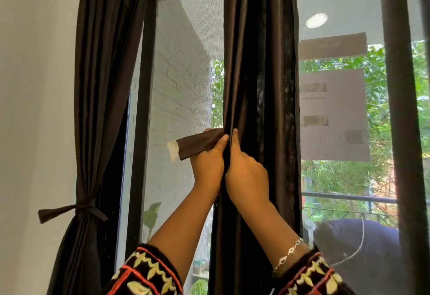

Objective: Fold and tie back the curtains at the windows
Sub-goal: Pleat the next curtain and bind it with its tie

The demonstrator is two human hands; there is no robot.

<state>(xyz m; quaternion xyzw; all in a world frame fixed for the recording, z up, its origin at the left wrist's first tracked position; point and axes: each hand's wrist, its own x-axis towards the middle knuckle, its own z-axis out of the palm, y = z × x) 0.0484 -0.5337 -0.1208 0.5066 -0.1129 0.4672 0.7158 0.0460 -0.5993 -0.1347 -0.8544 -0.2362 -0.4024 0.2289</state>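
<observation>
Two curtains: both are dark brown. The left curtain hangs by the wall, cinched by a knotted tie. The middle curtain hangs bunched between the panes.
Hidden: the right grip's fingertips are buried in the folds. The tie strip's inner end vanishes behind the middle curtain. Both curtains are cut off at top and bottom.
Long axis: the middle curtain runs straight up and down. The tie strip lies nearly level, its white-tipped end pointing left and slightly down.
Left grip: closed round the tie strip at the middle curtain's left edge.
Right grip: curled into the middle curtain's folds, clutching cloth just beside the left grip, with a pleat between them.
Around: a black window frame and papers taped on the meshed right pane. Outside are a white brick wall and a railing. A dark cushion sits low right, and a bracelet is on the right wrist.
</observation>
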